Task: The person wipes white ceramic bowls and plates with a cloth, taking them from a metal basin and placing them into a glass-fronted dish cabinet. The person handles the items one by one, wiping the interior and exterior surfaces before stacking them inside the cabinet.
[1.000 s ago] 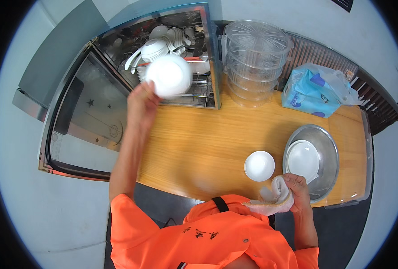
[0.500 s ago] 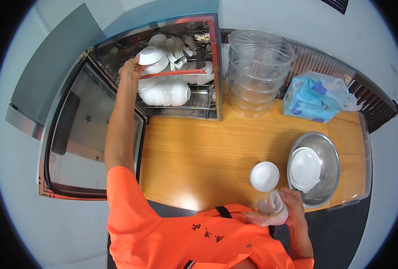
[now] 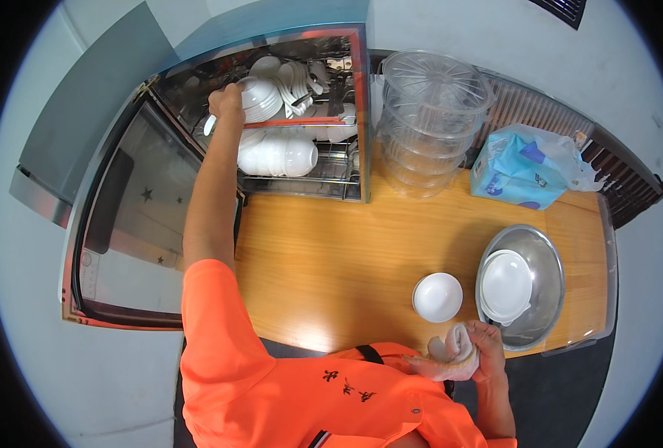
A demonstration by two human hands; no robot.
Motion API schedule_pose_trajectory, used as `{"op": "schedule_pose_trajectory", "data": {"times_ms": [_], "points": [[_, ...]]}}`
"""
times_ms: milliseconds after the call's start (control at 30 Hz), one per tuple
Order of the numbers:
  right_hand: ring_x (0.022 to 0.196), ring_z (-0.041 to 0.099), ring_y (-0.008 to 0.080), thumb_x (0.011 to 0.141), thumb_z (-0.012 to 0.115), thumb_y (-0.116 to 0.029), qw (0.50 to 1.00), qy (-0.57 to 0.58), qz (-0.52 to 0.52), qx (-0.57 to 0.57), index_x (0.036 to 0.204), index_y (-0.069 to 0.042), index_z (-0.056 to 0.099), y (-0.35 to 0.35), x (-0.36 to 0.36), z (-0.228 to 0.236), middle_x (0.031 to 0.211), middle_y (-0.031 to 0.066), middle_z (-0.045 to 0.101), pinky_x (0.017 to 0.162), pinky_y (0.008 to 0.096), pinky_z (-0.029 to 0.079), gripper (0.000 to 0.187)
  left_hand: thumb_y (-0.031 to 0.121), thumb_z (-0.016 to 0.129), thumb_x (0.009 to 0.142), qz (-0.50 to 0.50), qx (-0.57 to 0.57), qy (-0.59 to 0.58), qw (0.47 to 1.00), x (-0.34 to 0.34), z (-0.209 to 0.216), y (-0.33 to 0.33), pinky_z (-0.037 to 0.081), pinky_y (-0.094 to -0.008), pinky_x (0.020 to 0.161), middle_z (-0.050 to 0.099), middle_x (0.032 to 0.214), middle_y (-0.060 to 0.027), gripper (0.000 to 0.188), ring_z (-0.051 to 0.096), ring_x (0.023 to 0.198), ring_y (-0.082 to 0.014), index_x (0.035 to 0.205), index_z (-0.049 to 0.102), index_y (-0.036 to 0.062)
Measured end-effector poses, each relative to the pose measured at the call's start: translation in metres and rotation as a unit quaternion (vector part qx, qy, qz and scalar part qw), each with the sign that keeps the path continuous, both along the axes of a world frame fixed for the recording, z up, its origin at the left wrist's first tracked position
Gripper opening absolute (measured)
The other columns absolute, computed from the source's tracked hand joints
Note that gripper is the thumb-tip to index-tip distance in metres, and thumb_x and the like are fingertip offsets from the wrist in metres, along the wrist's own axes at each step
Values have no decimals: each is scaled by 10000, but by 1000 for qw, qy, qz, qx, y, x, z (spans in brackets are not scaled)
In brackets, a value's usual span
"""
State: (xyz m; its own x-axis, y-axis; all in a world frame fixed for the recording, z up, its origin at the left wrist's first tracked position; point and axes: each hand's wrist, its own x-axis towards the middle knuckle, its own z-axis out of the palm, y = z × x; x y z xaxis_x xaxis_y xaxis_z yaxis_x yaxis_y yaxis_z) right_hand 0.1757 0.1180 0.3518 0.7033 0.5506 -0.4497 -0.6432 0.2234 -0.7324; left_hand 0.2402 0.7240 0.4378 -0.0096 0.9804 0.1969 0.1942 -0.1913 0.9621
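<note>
A single wide fisheye on the person's head looks down at the nearby table (image 3: pixel 331 246).

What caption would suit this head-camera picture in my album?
Left grip at stacked white bowls in an open cabinet, right grip holding a pale cloth near a metal basin.

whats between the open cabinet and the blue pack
In the head view, a stack of clear plastic containers stands between the cabinet and the pack.
</note>
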Motion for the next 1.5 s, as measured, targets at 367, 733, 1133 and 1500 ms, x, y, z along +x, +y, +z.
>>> {"op": "schedule_pose_trajectory", "data": {"times_ms": [367,733,1133,1500], "points": [[607,571,101,875,598,-129,1000,-5,-24,1,776,1,592,-4,-1,-4,721,53,608,556,231,463,164,217,574,714,86,152,90,980,23,-40,21,440,-473,864,665,961,-199,298,599,937,-400,949,718,102],[654,560,93,857,564,-105,999,28,10,-15,807,6,596,-14,-1,-10,755,46,598,575,233,453,126,382,504,775,92,294,245,919,19,-48,45,487,-516,772,659,889,-225,421,630,871,-416,914,685,29],[786,642,203,886,535,-139,955,261,-113,87,971,57,603,-75,-28,-77,926,131,653,717,323,535,224,90,506,931,-358,301,9,884,-37,-109,-219,467,-273,806,656,937,-65,195,594,846,-136,997,667,1],[770,654,204,884,539,-141,969,195,-102,108,963,68,617,-126,-19,-77,903,148,665,691,311,538,237,262,643,815,-568,203,459,653,-35,-267,-413,487,-470,678,649,743,-185,419,630,737,-375,1167,566,48]]}}
